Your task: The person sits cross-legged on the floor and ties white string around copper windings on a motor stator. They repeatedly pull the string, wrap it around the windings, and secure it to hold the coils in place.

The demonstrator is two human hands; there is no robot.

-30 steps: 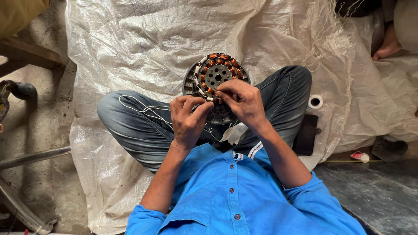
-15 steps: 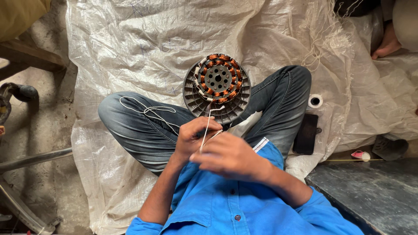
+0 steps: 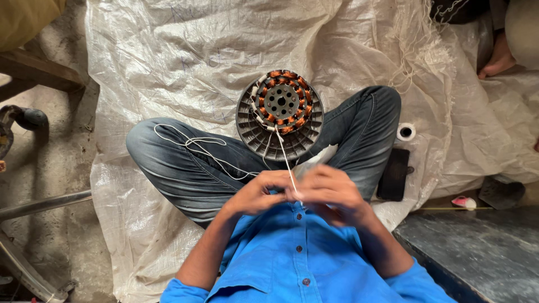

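Stator: rests on the lap between the knees, at 12 o'clock from the hands.
Change: both hands have drawn back from the stator toward the chest.
Left hand: fingers pinch the white cord.
Right hand: fingers closed on the same cord, now pulled taut.
Meaning: lacing appears to be getting tightened.

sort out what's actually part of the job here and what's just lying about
In hand:
left hand and right hand, both pinching the white thread
motor stator with copper windings, on the lap, thread running to it

Lying about:
tape roll
black phone
woven plastic sheet
another person's foot
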